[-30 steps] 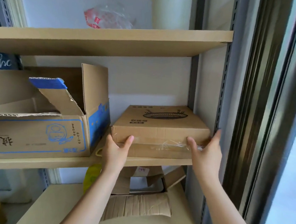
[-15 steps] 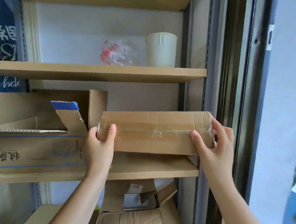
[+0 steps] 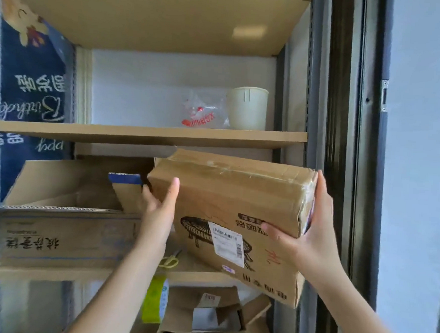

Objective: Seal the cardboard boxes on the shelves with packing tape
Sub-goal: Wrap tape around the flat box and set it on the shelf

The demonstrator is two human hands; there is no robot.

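1. The shelving unit (image 3: 148, 133) is filling the view, its middle shelf board running just above both hands.
2. A big open cardboard box (image 3: 62, 236) is sitting on the lower shelf to the left of the left hand, flaps standing up, one flap edged in blue.
3. The flat cardboard box (image 3: 226, 208) is being held up between the two hands, tilted with its printed face and shipping label (image 3: 228, 244) turned toward the camera, clear of the shelf and just under the middle board.
4. The left hand (image 3: 159, 206) is gripping the box's left end, thumb lying up across the front face.
5. The right hand (image 3: 310, 236) is clamping the right end, thumb across the front, fingers wrapping round the side.
6. A crumpled open box (image 3: 214, 318) is lying below the hands.
7. A pale cup (image 3: 247, 107) and a clear plastic bag (image 3: 204, 111) are standing on the shelf above the hands.
8. Yellow-handled scissors (image 3: 170, 260) are resting between the forearms, a yellow-green tape roll (image 3: 155, 301) hanging just beneath.
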